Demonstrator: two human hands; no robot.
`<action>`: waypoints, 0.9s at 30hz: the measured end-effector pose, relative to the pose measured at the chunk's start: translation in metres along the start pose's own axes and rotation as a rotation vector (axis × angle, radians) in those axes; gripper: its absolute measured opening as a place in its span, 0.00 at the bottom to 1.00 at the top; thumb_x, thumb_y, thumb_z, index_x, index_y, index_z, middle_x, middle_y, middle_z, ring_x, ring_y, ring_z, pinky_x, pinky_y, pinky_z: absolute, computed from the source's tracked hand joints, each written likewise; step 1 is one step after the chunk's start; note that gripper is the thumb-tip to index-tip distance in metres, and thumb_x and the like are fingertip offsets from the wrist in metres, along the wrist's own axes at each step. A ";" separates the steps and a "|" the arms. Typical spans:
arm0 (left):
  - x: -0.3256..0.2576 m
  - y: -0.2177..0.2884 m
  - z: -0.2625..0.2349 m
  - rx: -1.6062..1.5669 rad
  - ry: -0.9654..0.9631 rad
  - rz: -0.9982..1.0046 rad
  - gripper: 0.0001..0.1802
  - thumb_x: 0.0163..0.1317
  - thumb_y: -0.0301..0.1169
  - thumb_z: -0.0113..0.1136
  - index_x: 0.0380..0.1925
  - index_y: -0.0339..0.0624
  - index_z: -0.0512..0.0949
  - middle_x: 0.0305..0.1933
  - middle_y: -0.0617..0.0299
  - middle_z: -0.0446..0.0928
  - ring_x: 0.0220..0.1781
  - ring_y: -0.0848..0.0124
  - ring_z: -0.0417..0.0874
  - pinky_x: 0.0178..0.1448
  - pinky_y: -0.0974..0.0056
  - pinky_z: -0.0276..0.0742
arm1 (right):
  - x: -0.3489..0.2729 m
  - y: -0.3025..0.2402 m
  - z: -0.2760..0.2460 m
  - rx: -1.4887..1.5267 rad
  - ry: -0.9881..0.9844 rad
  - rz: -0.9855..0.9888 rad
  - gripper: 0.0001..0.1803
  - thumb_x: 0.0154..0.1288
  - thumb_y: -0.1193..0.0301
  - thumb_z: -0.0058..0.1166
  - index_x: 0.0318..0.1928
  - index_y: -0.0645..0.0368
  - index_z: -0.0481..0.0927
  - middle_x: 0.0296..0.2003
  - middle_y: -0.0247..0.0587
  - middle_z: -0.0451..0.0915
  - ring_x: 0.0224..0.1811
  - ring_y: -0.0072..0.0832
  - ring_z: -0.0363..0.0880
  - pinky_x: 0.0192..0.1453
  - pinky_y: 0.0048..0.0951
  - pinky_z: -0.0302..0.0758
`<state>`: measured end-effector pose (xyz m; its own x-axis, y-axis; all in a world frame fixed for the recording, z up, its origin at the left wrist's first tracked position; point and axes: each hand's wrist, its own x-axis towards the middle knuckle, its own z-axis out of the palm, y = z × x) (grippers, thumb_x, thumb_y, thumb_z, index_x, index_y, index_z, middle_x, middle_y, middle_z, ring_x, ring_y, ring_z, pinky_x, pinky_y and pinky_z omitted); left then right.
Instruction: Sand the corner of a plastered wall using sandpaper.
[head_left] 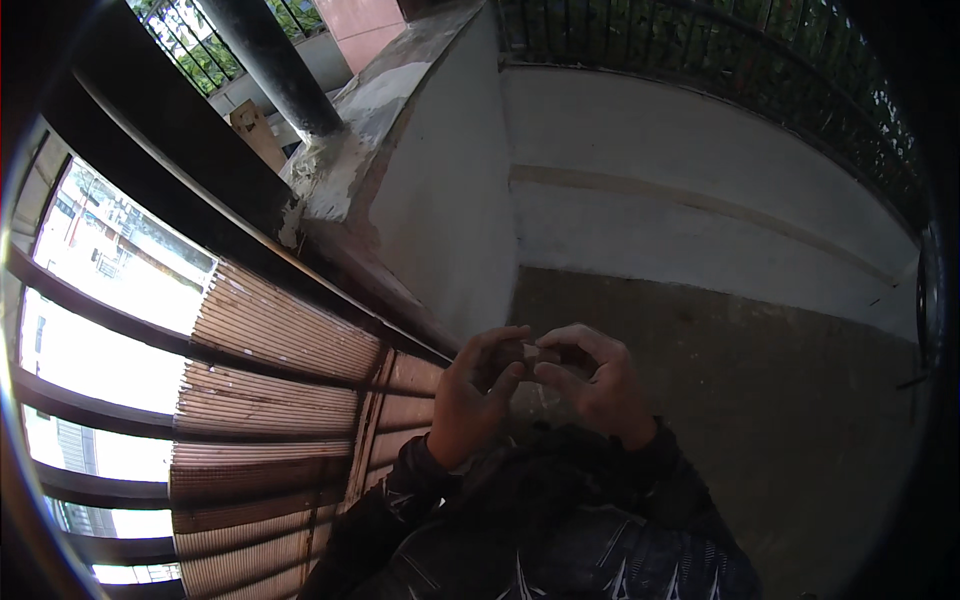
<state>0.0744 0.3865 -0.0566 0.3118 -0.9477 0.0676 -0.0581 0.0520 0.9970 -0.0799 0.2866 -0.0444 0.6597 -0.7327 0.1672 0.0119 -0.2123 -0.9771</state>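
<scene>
A small, pale thing (531, 351), too dim to make out fully, sits between the fingertips of the left hand (472, 392) and right hand (598, 382). Both are half curled; which one pinches it, I cannot tell. Bars (270, 435) edge their left, a white wall (640, 235) stands beyond, and open floor (770, 420) spreads right.

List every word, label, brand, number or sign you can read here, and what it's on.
No readable text anywhere in this view.
Small pale item between the left hand and right hand: too small and dim to tell any marking.
Dark clothing: pale streaks, no legible letters.
White wall: no lettering visible.
</scene>
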 end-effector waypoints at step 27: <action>-0.025 -0.006 -0.024 0.081 0.038 -0.174 0.16 0.61 0.25 0.63 0.49 0.32 0.78 0.43 0.55 0.83 0.46 0.72 0.84 0.51 0.68 0.79 | 0.006 0.017 0.016 -0.166 -0.147 -0.138 0.18 0.48 0.68 0.73 0.39 0.58 0.82 0.33 0.39 0.82 0.31 0.27 0.79 0.36 0.28 0.75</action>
<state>0.0899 0.4174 -0.0631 0.3596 -0.9275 -0.1024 -0.0760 -0.1385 0.9874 -0.0640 0.2891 -0.0620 0.7629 -0.5898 0.2648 -0.0059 -0.4159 -0.9094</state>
